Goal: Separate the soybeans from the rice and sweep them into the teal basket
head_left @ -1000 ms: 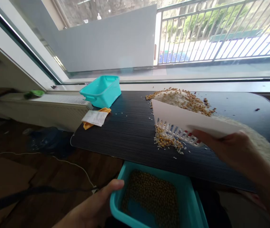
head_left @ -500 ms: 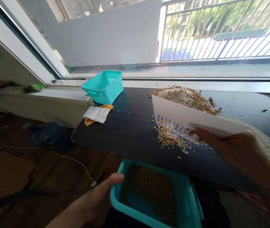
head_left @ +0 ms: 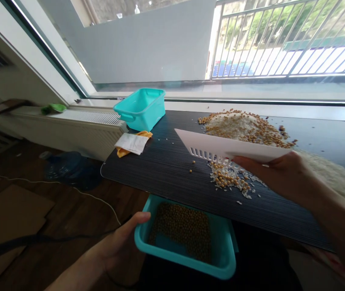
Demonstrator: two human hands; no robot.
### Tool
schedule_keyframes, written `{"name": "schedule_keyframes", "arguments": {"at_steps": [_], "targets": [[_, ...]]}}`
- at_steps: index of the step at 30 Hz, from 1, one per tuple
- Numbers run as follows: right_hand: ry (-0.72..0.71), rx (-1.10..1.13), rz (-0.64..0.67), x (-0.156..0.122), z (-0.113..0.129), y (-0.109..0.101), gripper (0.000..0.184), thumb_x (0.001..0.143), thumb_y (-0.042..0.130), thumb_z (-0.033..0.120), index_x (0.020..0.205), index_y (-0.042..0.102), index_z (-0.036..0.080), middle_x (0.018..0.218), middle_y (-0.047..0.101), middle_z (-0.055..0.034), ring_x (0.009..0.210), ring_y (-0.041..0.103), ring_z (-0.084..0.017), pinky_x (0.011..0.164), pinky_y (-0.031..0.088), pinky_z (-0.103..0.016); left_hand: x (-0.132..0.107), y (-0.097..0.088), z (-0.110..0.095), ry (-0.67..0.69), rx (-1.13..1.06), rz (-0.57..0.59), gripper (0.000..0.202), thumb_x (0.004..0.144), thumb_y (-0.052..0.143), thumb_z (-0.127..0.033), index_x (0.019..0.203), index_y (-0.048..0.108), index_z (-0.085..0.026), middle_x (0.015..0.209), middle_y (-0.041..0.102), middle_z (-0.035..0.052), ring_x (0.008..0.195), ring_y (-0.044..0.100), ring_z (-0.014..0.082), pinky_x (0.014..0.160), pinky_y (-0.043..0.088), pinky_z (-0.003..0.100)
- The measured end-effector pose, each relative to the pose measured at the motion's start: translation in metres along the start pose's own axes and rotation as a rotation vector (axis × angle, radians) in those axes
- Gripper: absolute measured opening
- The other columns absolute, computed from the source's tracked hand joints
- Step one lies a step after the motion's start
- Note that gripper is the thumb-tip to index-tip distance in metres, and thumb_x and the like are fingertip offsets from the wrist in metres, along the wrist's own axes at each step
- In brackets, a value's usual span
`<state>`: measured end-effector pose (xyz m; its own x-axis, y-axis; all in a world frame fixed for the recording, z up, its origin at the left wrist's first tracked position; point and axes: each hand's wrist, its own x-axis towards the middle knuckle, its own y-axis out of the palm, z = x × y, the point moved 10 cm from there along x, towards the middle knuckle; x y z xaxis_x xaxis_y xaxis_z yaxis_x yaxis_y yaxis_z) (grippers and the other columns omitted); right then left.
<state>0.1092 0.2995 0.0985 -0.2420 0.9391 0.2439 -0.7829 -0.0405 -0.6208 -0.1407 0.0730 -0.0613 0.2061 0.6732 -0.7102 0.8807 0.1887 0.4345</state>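
Observation:
My left hand (head_left: 126, 234) grips the left rim of a teal plastic bin (head_left: 187, 258), its thumb over the edge. Round tan beans (head_left: 184, 226), which look like soybeans, cover much of the bin's floor. In my right hand (head_left: 281, 178) is a white slotted plastic sheet (head_left: 221, 146), tilted, its slotted edge downward above the table. Under and beside that edge lies a small patch of mixed beans and white grains (head_left: 229, 178). Behind the sheet rises a larger heap of white grains and beans (head_left: 242, 125). My right fingers are partly hidden by the sheet.
A second teal bin (head_left: 143, 111) stands at the back left of the dark table (head_left: 166, 169). Near it lies a white and orange cloth (head_left: 132, 143). White grains (head_left: 333, 169) spread at the right. A radiator (head_left: 90, 121) and a large blue bottle (head_left: 72, 165) are at the left.
The slotted sheet has moved left and flattened somewhat, with my right hand. A couple of beans now lie left of the small patch. The held bin has shifted slightly left and up.

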Motion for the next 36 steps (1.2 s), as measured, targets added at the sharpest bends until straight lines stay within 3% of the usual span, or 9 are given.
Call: {"name": "schedule_keyframes", "arguments": {"at_steps": [5, 9, 12, 14, 17, 20, 24, 32, 36], "targets": [[0.026, -0.042, 0.035, -0.003, 0.009, 0.009, 0.042, 0.068, 0.068, 0.055, 0.085, 0.078, 0.018, 0.057, 0.066, -0.0003, 0.050, 0.056, -0.016, 0.041, 0.043, -0.028, -0.005, -0.007, -0.004, 0.015, -0.009, -0.028, 0.062, 0.084, 0.058, -0.052, 0.131, 0.057, -0.011, 0.112, 0.074, 0.0104, 0.121, 0.058, 0.0300, 0.106, 0.039, 0.040], [-0.169, 0.028, 0.195, -0.028, 0.039, 0.032, 0.025, 0.077, 0.065, 0.047, 0.089, 0.078, 0.029, 0.077, 0.075, 0.0020, 0.064, 0.067, -0.020, 0.054, 0.055, -0.030, -0.008, 0.000, 0.000, -0.007, -0.042, 0.035, 0.063, 0.083, 0.058, -0.054, 0.128, 0.060, -0.010, 0.109, 0.074, 0.0128, 0.115, 0.062, 0.0317, 0.101, 0.044, 0.041], [-0.261, 0.049, 0.230, -0.052, 0.051, 0.029, 0.015, 0.077, 0.065, 0.040, 0.087, 0.077, 0.038, 0.090, 0.077, 0.0060, 0.074, 0.071, -0.021, 0.064, 0.059, -0.031, -0.009, 0.001, 0.000, 0.011, -0.039, 0.038, 0.061, 0.085, 0.055, -0.054, 0.126, 0.061, -0.010, 0.109, 0.074, 0.0131, 0.110, 0.065, 0.0317, 0.095, 0.047, 0.040], [-0.170, 0.052, 0.116, -0.057, 0.040, 0.009, 0.015, 0.073, 0.067, 0.043, 0.085, 0.076, 0.039, 0.088, 0.077, 0.0066, 0.075, 0.072, -0.022, 0.067, 0.060, -0.033, -0.010, -0.001, 0.000, 0.018, -0.022, 0.022, 0.062, 0.084, 0.056, -0.054, 0.127, 0.061, -0.010, 0.109, 0.074, 0.0132, 0.108, 0.065, 0.0320, 0.089, 0.049, 0.039], [0.162, -0.083, -0.121, -0.056, 0.002, -0.029, 0.023, 0.062, 0.071, 0.053, 0.069, 0.075, 0.032, 0.068, 0.075, 0.0017, 0.068, 0.072, -0.028, 0.056, 0.059, -0.037, -0.009, -0.002, 0.002, 0.005, -0.002, 0.000, 0.066, 0.082, 0.058, -0.056, 0.130, 0.058, -0.011, 0.110, 0.074, 0.0133, 0.107, 0.065, 0.0327, 0.080, 0.051, 0.037], [0.352, -0.230, -0.182, -0.053, -0.019, -0.043, 0.034, 0.055, 0.073, 0.061, 0.053, 0.070, 0.027, 0.050, 0.067, -0.0015, 0.062, 0.070, -0.031, 0.042, 0.051, -0.036, -0.009, -0.003, 0.004, -0.013, -0.009, -0.027, 0.068, 0.082, 0.058, -0.056, 0.134, 0.054, -0.013, 0.108, 0.074, 0.0123, 0.105, 0.066, 0.0318, 0.079, 0.051, 0.037], [0.253, -0.156, -0.117, -0.043, -0.008, -0.032, 0.033, 0.061, 0.069, 0.057, 0.069, 0.076, 0.025, 0.057, 0.070, -0.0004, 0.068, 0.071, -0.028, 0.051, 0.053, -0.034, -0.009, -0.001, 0.005, -0.005, -0.029, -0.048, 0.066, 0.084, 0.056, -0.054, 0.135, 0.053, -0.013, 0.107, 0.075, 0.0121, 0.102, 0.067, 0.0298, 0.081, 0.050, 0.036], [0.390, -0.260, -0.171, -0.050, -0.019, -0.051, 0.033, 0.055, 0.072, 0.061, 0.057, 0.071, 0.028, 0.052, 0.068, -0.0022, 0.064, 0.071, -0.031, 0.044, 0.050, -0.036, -0.008, 0.007, 0.007, -0.009, -0.035, 0.009, 0.069, 0.084, 0.055, -0.055, 0.139, 0.049, -0.012, 0.112, 0.073, 0.0137, 0.107, 0.065, 0.0316, 0.091, 0.048, 0.041], [0.329, -0.201, -0.146, -0.053, -0.015, -0.044, 0.032, 0.057, 0.069, 0.061, 0.054, 0.069, 0.029, 0.049, 0.066, -0.0010, 0.061, 0.070, -0.030, 0.042, 0.049, -0.035, -0.006, 0.007, 0.007, -0.017, -0.022, 0.003, 0.069, 0.083, 0.057, -0.056, 0.136, 0.052, -0.012, 0.110, 0.074, 0.0135, 0.108, 0.065, 0.0323, 0.090, 0.049, 0.041]]}}
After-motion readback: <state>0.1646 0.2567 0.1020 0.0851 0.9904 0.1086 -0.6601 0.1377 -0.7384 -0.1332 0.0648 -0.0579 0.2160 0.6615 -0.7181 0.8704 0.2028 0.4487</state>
